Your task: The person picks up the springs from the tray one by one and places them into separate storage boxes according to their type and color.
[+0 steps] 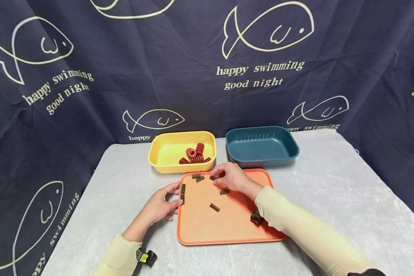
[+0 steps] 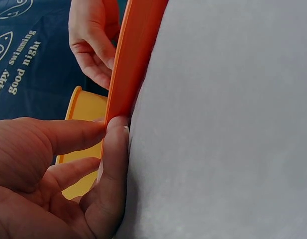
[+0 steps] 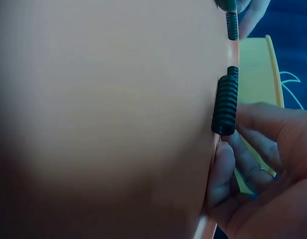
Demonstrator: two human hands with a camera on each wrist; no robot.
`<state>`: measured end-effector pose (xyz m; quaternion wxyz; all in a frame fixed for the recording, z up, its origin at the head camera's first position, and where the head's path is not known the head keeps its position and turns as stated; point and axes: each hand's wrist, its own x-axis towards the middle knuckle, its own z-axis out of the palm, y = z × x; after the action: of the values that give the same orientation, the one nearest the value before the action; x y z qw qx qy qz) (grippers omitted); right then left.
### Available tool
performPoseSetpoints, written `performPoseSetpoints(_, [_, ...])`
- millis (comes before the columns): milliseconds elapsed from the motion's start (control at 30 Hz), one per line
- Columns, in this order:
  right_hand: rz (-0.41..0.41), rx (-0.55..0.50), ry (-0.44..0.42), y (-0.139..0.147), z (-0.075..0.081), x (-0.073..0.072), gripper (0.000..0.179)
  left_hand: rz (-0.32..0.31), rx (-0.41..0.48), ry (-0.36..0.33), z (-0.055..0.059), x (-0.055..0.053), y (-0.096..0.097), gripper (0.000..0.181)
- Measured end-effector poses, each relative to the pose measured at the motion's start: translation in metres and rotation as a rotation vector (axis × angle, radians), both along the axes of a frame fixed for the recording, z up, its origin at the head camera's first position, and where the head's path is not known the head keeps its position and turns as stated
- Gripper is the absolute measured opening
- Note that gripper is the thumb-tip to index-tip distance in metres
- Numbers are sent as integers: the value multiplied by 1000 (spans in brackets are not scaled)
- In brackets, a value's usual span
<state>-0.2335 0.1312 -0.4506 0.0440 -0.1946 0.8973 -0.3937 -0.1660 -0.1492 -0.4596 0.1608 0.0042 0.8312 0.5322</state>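
Observation:
My left hand (image 1: 160,205) pinches the left rim of the orange tray (image 1: 196,226) between thumb and fingers; the left wrist view shows this rim grip closely. At the tray's far edge, my right hand (image 1: 232,177) has a small dark coil spring (image 1: 212,178) between thumb and fingertips, partly covered by them. Two dark springs (image 1: 200,179) lie just left of it. Two more (image 1: 183,188) line the left rim near my left hand. Nearer the tray's middle lie one spring (image 1: 224,192) and another (image 1: 214,207). A dark spring (image 3: 225,104) shows large beside the right fingers.
Behind the tray stands a yellow bin (image 1: 165,151) with several red springs (image 1: 195,155). To its right is a dark blue bin (image 1: 262,149). All rest on a grey-white tabletop (image 1: 331,184), with a navy fish-print cloth (image 1: 193,76) hanging behind.

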Motion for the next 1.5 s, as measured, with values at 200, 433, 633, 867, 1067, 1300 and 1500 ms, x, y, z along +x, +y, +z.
performPoseSetpoints(200, [-16,43,10,1,-1,0,15,1,4,4,1,1,0,65])
performPoseSetpoints(433, [-4,-241,-228,11,8,6,15,6,-2,-1,0,1,-1,65])
performPoseSetpoints(633, [24,-381,-351,18,16,11,19,3,-6,-5,0,1,-1,65])
performPoseSetpoints(867, [54,-410,-356,27,32,14,22,6,-10,-10,2,2,-1,65])
performPoseSetpoints(1067, [-1,-484,-352,41,52,8,26,9,-9,-5,1,3,-1,65])
performPoseSetpoints(1300, [-108,-482,-315,72,74,-12,29,4,-3,-4,1,2,0,65])
performPoseSetpoints(1500, [-168,-497,-290,102,76,-35,33,-3,11,5,-1,0,0,65])
